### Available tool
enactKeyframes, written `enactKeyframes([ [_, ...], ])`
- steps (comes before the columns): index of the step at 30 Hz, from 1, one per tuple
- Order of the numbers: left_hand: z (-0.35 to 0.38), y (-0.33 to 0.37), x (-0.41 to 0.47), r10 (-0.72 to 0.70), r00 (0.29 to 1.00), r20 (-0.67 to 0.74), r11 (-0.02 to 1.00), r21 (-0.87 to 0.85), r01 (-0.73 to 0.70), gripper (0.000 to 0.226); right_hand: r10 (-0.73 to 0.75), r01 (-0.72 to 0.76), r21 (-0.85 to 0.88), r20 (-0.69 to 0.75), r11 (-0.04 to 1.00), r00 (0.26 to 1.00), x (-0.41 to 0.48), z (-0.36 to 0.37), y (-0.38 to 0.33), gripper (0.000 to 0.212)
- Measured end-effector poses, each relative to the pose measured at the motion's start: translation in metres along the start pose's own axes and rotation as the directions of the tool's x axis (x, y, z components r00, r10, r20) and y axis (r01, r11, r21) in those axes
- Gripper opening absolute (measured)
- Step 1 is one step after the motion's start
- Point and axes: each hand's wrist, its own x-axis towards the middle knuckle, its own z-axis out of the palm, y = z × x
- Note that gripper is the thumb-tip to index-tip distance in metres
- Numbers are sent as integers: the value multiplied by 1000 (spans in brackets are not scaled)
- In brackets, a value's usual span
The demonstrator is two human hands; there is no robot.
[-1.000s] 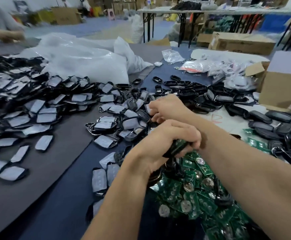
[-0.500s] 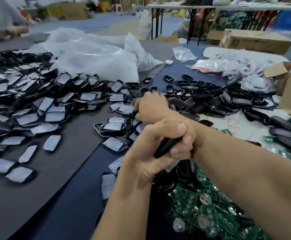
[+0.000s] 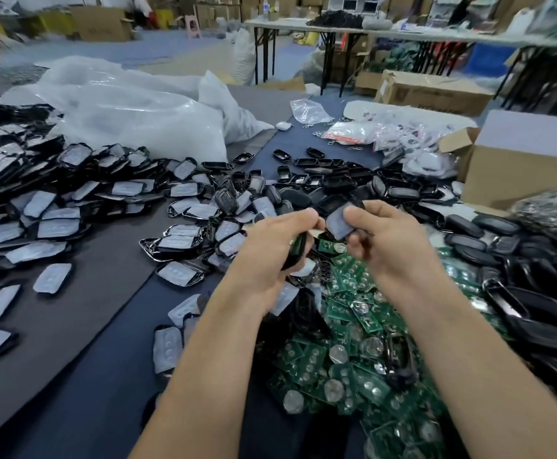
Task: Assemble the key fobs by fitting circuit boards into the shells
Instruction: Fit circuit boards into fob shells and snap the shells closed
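Gripping a black shell (image 3: 295, 252), left hand (image 3: 269, 256) sits beside right hand (image 3: 388, 241), which pinches a grey-faced shell (image 3: 338, 223).

Your two forearms enter bare from 6 o'clock, and your left hand (image 3: 270, 256) and right hand (image 3: 389, 246) are bare too.

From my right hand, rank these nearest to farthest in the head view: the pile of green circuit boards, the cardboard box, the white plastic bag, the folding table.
1. The pile of green circuit boards, just beneath the right hand.
2. The cardboard box, to the right.
3. The white plastic bag, far left.
4. The folding table, across the room.
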Motion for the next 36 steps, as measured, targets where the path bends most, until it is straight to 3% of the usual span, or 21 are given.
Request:
enactKeyframes([
  [3,22,-8,-5,22,995,-97,951,308,9,20,17,-18,-48,-28,999,999,-36,-36,6,15],
  [8,55,-22,-17,-39,980,194,876,479,-60,14,-48,37,-109,-98,993,994,-61,-70,17,26],
  [12,60,-26,-20,-57,977,205,803,592,-77,9,-58,52,-46,-141,998,988,-61,-82,21,30],
  [16,67,-28,-23,-4,987,163,827,555,-88,12,-80,79,-20,-67,997,995,-62,-86,23,35],
  [19,71,-30,-24,42,995,92,848,522,-84,10,2,-14,163,74,987,997,-62,-94,23,29],
  [21,71,-32,-23,29,996,85,867,494,-67,16,63,-109,226,200,968,978,-60,-102,23,40],
  [25,73,-28,-25,-81,980,184,917,399,1,26,93,-199,242,389,949,916,-59,-109,23,40],
  [28,73,-28,-25,-94,975,201,927,376,12,27,93,-224,288,408,931,908,-57,-110,25,35],
  [31,76,-26,-29,-49,984,173,923,385,-22,14,107,-241,314,389,918,915,-56,-110,25,33],
  [36,74,-26,-28,-50,998,-25,898,437,56,49,95,-259,379,400,888,912,-57,-111,25,36],
])
